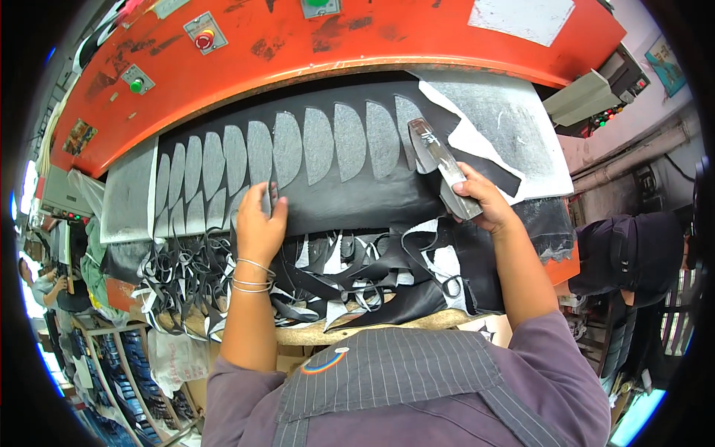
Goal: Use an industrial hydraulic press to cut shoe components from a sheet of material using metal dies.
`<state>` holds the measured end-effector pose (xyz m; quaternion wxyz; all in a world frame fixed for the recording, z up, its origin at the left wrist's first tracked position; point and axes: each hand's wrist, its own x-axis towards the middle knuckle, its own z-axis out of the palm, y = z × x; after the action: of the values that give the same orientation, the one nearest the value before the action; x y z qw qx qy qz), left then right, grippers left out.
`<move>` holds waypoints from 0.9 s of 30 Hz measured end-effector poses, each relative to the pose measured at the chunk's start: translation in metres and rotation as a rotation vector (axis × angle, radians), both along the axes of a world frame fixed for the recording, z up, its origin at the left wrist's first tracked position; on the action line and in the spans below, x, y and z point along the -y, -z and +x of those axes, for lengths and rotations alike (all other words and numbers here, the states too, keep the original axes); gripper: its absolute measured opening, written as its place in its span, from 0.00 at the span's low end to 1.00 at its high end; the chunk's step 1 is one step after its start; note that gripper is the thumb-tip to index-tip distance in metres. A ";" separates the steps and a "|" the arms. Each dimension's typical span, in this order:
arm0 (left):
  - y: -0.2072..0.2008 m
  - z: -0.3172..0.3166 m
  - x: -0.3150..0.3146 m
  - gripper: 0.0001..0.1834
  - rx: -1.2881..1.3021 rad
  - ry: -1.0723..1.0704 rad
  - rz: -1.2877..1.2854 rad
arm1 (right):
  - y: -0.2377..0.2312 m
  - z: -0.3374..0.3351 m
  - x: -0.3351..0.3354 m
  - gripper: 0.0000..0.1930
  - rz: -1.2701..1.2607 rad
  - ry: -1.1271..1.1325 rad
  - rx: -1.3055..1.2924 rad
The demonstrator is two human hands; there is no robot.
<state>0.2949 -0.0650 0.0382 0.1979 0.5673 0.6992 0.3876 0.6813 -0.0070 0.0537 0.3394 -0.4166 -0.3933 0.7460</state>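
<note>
My right hand [480,198] is closed around a long metal cutting die [445,165], which is tilted over the right end of a black leather-like sheet [357,205]. A row of half-leaf-shaped cutouts runs across the sheet, showing grey where the black is gone. Near the sheet's front edge, left of the middle, my left hand [259,223] has its fingers loosely curved and the thumb apart. Its fingertips are close to the cutouts, and I make out nothing held in it. The sheet lies on a worn pale cutting bed [128,195].
An orange press beam [357,37] spans the far side, with a red stop button [203,40] and a green button [136,86]. Tangled black-and-white scrap strips [186,276] hang along the front edge. A person in dark clothing [633,249] is at the right.
</note>
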 end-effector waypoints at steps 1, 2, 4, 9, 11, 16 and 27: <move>-0.014 0.023 -0.007 0.17 0.145 0.059 -0.012 | 0.002 0.005 0.005 0.31 0.004 0.018 0.006; -0.023 0.047 -0.011 0.19 0.305 0.124 -0.078 | 0.003 0.012 0.011 0.31 0.006 0.024 -0.052; -0.028 0.092 -0.012 0.23 0.503 0.282 -0.100 | -0.001 0.012 0.028 0.31 -0.006 0.022 -0.109; 0.012 0.194 -0.031 0.34 0.838 0.310 -0.073 | 0.014 -0.015 0.054 0.33 0.193 0.075 0.054; 0.009 0.207 -0.042 0.38 0.965 0.555 -0.308 | 0.011 -0.013 0.061 0.34 0.239 0.030 0.097; 0.016 0.214 -0.045 0.45 0.550 0.639 -0.004 | 0.014 0.007 0.052 0.23 0.503 -0.340 0.618; 0.017 0.191 -0.034 0.44 0.732 0.387 -0.238 | -0.039 -0.008 0.028 0.32 0.907 -0.046 1.322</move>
<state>0.4857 -0.0312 0.0209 0.5662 0.4862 0.5033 0.4355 0.6734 -0.0354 0.0922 0.1567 -0.5856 -0.7863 0.1190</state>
